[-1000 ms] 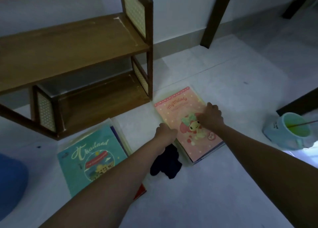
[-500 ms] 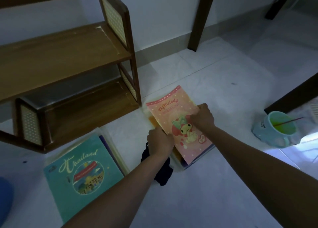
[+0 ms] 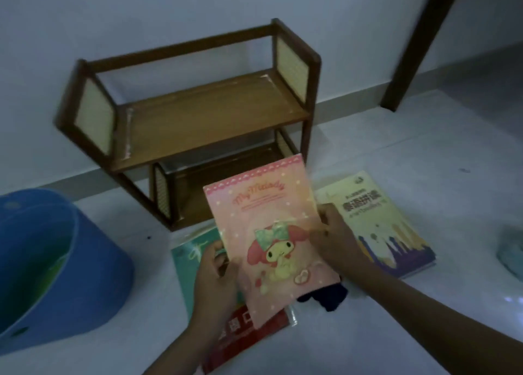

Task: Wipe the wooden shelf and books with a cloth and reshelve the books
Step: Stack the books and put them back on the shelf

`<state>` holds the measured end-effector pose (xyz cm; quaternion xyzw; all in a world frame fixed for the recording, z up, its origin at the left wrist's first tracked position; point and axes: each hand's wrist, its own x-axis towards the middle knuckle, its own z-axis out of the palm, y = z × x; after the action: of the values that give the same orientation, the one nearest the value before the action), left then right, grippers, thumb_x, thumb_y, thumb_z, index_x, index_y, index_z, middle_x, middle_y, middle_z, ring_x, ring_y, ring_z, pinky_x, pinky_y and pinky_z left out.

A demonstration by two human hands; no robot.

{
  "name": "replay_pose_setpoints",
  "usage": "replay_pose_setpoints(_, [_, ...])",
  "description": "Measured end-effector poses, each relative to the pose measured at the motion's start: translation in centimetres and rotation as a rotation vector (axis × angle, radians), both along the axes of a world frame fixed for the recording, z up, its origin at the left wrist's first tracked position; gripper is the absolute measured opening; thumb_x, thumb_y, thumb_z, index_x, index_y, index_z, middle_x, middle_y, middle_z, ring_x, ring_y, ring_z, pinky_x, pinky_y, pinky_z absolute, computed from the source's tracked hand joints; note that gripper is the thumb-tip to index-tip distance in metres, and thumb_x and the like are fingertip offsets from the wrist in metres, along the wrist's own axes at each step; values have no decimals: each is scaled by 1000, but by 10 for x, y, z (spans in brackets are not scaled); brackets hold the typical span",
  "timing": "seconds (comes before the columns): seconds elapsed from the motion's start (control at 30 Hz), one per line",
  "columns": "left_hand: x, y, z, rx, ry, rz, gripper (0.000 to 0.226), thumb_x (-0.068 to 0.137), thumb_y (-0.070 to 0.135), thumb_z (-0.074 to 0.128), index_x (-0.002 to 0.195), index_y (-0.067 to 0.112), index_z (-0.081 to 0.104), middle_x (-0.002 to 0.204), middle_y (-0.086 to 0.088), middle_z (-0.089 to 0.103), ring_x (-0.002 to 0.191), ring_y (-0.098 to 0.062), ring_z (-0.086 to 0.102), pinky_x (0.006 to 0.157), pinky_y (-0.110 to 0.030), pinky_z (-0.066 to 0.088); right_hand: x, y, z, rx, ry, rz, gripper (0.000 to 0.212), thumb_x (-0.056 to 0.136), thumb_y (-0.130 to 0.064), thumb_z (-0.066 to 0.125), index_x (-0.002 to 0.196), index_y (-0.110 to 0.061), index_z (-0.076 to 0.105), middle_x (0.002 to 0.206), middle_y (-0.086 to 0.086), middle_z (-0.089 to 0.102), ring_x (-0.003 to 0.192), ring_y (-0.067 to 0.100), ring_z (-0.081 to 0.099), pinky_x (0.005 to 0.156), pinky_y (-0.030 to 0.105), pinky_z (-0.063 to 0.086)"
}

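Two hands' fingers (image 3: pixel 218 257) around pink book (image 3: pixel 266 233)

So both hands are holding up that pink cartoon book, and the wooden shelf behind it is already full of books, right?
Not quite. Both hands, left hand and right hand, do hold the pink book up, but the head view shows the wooden shelf with both boards bare. The other books, such as the yellow book, lie on the floor.

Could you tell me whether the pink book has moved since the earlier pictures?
Yes. The pink book has been lifted off the yellow book beneath it, held by both hands toward the wooden shelf.
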<state>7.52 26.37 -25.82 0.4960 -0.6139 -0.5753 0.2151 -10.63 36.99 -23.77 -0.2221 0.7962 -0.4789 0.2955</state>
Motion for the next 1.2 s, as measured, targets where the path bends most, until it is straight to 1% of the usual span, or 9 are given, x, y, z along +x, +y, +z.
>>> replay_pose_setpoints(0.23, [79, -33, -51, 291, -200, 213, 22, 90, 2, 53, 94, 22, 60, 96, -10, 71, 85, -32, 70, 75, -54, 58, 63, -61, -62, 284, -44, 334, 21, 84, -17, 59, 86, -22, 40, 89, -1, 50, 74, 9, 50, 52, 17, 38])
replay_pose_setpoints(0.33, [88, -40, -68, 171, -334, 180, 28, 90, 3, 52, 83, 28, 61, 92, -3, 70, 83, -25, 67, 79, -49, 58, 69, -70, -101, 463, 80, 391, 27, 79, -19, 57, 99, -17, 39, 111, 11, 47, 95, 23, 51, 69, 28, 43])
replay_pose_setpoints(0.43, [92, -48, -84, -7, -511, 143, 28, 87, 10, 57, 113, 19, 64, 102, -12, 70, 86, -28, 68, 78, -46, 58, 69, -71, -121, 471, 36, 342, 47, 76, -22, 64, 114, -19, 37, 112, 10, 47, 100, 26, 54, 80, 35, 50])
replay_pose_setpoints(0.57, [89, -53, -81, 349, -291, 104, 24, 79, 11, 65, 101, 2, 64, 84, -12, 75, 69, -24, 73, 50, -29, 54, 59, -82, -123, 388, -383, 200, 69, 69, -10, 75, 119, -16, 29, 107, 9, 54, 96, 25, 60, 71, 31, 53])
replay_pose_setpoints(0.67, [90, -66, -72, 549, -162, 125, 24, 80, 10, 66, 99, -3, 67, 81, -16, 75, 75, -32, 72, 59, -34, 56, 51, -90, -109, 432, -524, 306, 42, 54, -7, 67, 94, 2, 61, 94, 18, 64, 86, 32, 64, 76, 41, 57])
replay_pose_setpoints(0.73, [91, -69, -62, 597, -105, 51, 25, 86, 4, 59, 110, 1, 65, 88, -15, 76, 83, -33, 71, 68, -37, 57, 51, -90, -94, 331, -534, 393, 46, 50, -5, 60, 96, -4, 66, 92, 16, 67, 91, 35, 64, 79, 46, 57])
replay_pose_setpoints(0.9, [93, -54, -24, 230, 104, -159, 53, 90, 17, 62, 133, 37, 39, 123, 9, 64, 112, -14, 63, 88, -44, 55, 43, -66, -32, -86, -418, 498, 71, 67, 0, 75, 130, -17, 46, 122, 13, 62, 111, 30, 63, 85, 52, 55])
replay_pose_setpoints(1.03, [88, -56, 9, -164, 40, -206, 44, 94, 11, 55, 133, 23, 38, 115, 21, 59, 103, 13, 56, 74, -8, 49, 48, -50, 7, -301, -306, 483, 48, 79, 3, 69, 120, -19, 59, 114, 7, 69, 107, 25, 66, 84, 48, 56])
replay_pose_setpoints(1.2, [76, -60, 12, -215, 47, -329, 32, 89, 20, 53, 115, 38, 51, 100, 43, 59, 99, 18, 56, 72, -3, 47, 50, -38, -17, -176, -128, 322, 51, 76, 18, 52, 95, -27, 68, 94, 5, 73, 92, 19, 69, 77, 41, 59])
